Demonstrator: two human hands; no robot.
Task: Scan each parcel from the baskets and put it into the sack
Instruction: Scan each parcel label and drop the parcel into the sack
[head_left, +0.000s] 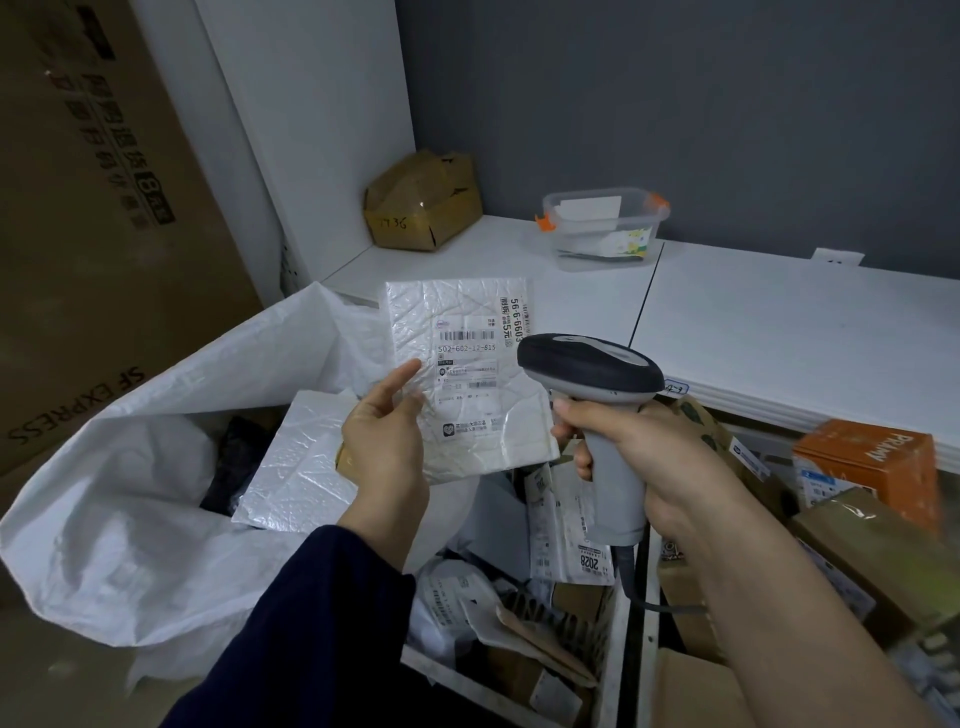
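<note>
My left hand holds the parcel upright, long axis vertical, centre frame; my right hand grips the scanner just right of it.

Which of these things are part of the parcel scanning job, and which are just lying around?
Part of the job: white padded mailer held by the left hand; scanner gripped by the right hand; white sack; baskets of parcels.
Just lying about: taped cardboard box and clear plastic tub on the white counter; brown carton at left.
</note>
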